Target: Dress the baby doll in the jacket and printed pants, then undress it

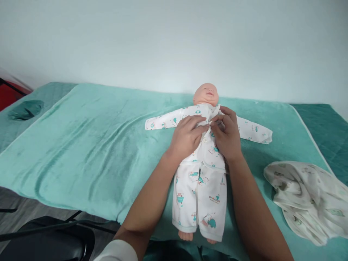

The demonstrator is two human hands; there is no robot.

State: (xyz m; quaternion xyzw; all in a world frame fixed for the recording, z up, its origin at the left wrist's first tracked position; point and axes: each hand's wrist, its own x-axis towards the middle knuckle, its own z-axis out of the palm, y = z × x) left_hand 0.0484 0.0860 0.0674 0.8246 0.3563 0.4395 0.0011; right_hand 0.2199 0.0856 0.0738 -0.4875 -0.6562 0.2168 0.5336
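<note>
A baby doll (206, 93) lies on its back, dressed in a white printed top (168, 117) and matching trousers (185, 199). Both sleeves stretch out to the sides, and the bare feet poke out of the trouser legs. On the chest, my left hand (189, 136) pinches the front edge of the top from the left. My right hand (227, 134) pinches the opposite edge, its fingertips almost meeting the left ones at the front opening. A small button (205, 139) shows just below the fingers. What lies between the fingertips is mostly hidden.
A teal blanket (81, 145) covers the bed under the doll, with a white wall (174, 43) behind. To the right lies a crumpled white printed cloth (310, 195). A black chair (51, 239) stands at the lower left, and a hole (25, 110) opens at the bed's left end.
</note>
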